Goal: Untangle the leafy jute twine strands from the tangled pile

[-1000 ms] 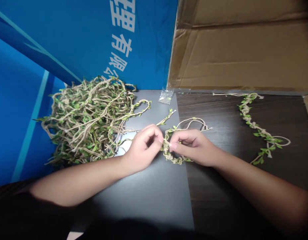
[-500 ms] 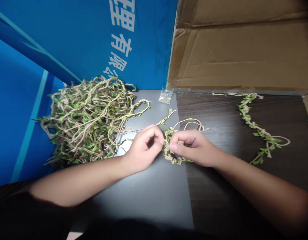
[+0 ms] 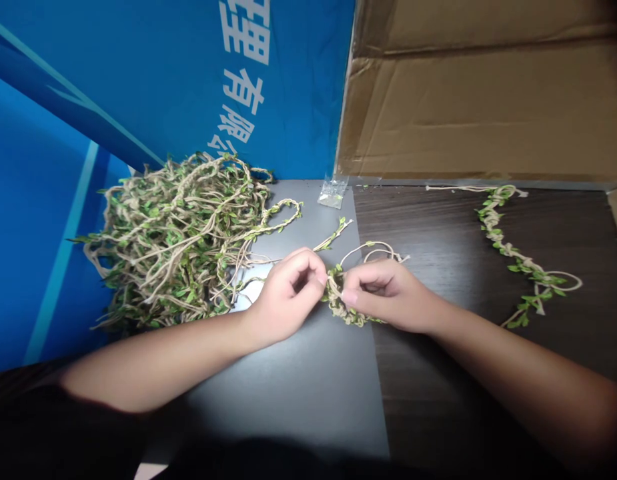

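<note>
Between my two hands is a braided twine garland [image 3: 349, 315] with small green leaves, bunched over the table. My left hand [image 3: 291, 293] pinches its left side, thumb against forefinger. On the other side, my right hand [image 3: 391, 293] is closed on the same garland, thumb and fingertips together. Loose cord ends [image 3: 375, 248] loop out behind my right hand. The fingers hide part of the braid, so I cannot make out the exact strand in each pinch.
A large heap of leafy twine garlands [image 3: 183, 233] lies at the left. Another garland [image 3: 508, 250] stretches along the right of the dark wood tabletop [image 3: 438, 400]. A small clear plastic packet [image 3: 331, 195] lies near the cardboard [image 3: 478, 100] and the blue panel [image 3: 303, 87].
The garland between my hands has shifted slightly, and its loose cord loop has moved a little left and down. Both hands keep their pinches and nearly the same places.
</note>
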A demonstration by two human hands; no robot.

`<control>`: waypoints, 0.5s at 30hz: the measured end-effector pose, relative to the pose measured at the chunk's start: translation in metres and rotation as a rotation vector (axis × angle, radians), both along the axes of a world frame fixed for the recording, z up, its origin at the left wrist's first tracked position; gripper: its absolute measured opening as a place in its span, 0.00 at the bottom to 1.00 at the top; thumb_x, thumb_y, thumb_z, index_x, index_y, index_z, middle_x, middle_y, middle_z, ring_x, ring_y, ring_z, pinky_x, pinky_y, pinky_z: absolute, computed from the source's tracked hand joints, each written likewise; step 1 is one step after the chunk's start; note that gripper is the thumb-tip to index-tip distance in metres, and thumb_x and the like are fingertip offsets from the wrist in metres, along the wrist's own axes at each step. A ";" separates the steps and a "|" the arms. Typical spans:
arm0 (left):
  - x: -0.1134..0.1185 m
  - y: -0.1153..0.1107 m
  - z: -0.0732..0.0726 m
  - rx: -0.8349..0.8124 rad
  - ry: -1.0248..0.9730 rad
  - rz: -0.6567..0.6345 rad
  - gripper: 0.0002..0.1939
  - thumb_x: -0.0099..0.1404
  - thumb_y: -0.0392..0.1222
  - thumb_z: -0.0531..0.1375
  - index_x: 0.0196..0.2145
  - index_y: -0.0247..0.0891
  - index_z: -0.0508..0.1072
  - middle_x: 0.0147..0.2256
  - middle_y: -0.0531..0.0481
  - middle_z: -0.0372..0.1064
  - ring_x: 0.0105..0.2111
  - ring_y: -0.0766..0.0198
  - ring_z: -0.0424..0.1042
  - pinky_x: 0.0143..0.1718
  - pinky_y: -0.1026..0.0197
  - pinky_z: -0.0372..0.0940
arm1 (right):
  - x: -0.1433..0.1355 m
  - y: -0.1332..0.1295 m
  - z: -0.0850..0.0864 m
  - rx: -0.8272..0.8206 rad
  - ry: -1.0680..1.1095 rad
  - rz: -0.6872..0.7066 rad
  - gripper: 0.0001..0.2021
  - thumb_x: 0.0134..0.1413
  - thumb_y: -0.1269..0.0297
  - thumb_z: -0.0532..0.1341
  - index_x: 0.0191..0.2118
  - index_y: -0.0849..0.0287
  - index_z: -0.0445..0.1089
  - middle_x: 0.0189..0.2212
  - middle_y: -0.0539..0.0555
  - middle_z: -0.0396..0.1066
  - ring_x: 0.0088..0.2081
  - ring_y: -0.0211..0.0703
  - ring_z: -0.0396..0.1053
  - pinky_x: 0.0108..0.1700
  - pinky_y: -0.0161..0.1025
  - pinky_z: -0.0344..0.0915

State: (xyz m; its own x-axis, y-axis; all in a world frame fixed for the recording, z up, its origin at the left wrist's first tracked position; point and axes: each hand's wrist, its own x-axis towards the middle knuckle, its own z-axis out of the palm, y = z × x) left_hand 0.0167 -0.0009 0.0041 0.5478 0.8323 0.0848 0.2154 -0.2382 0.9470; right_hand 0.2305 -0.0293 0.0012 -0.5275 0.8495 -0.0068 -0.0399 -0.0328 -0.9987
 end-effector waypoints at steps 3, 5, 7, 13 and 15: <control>0.000 0.000 0.001 0.010 0.000 -0.005 0.08 0.73 0.39 0.56 0.34 0.37 0.68 0.33 0.52 0.64 0.33 0.66 0.64 0.37 0.60 0.61 | -0.003 -0.003 0.001 -0.037 -0.050 -0.002 0.12 0.61 0.59 0.65 0.29 0.60 0.71 0.18 0.43 0.59 0.21 0.29 0.53 0.24 0.33 0.49; 0.000 0.000 0.002 0.015 0.002 -0.013 0.08 0.73 0.38 0.56 0.33 0.37 0.68 0.33 0.52 0.64 0.33 0.66 0.65 0.37 0.60 0.61 | -0.004 -0.004 0.003 -0.033 -0.078 0.003 0.13 0.61 0.60 0.65 0.28 0.60 0.70 0.17 0.42 0.58 0.21 0.29 0.52 0.24 0.33 0.48; 0.001 0.000 0.002 0.015 0.005 -0.016 0.08 0.73 0.39 0.56 0.33 0.37 0.68 0.33 0.52 0.64 0.33 0.66 0.65 0.37 0.60 0.61 | -0.003 -0.003 0.003 -0.004 -0.082 -0.008 0.15 0.63 0.60 0.63 0.25 0.60 0.66 0.19 0.44 0.60 0.22 0.30 0.54 0.25 0.33 0.51; 0.001 0.000 -0.001 0.042 0.009 -0.008 0.08 0.72 0.39 0.56 0.33 0.37 0.68 0.32 0.52 0.65 0.33 0.66 0.65 0.37 0.60 0.60 | 0.001 0.002 0.000 0.205 0.011 0.014 0.21 0.65 0.64 0.59 0.20 0.59 0.57 0.27 0.50 0.66 0.29 0.33 0.62 0.34 0.36 0.60; 0.002 0.000 -0.001 0.056 0.008 -0.013 0.08 0.72 0.39 0.57 0.33 0.37 0.68 0.32 0.52 0.65 0.32 0.66 0.64 0.37 0.60 0.60 | 0.001 0.003 -0.001 0.203 0.025 0.020 0.21 0.65 0.65 0.58 0.19 0.59 0.56 0.27 0.50 0.65 0.29 0.33 0.61 0.34 0.36 0.59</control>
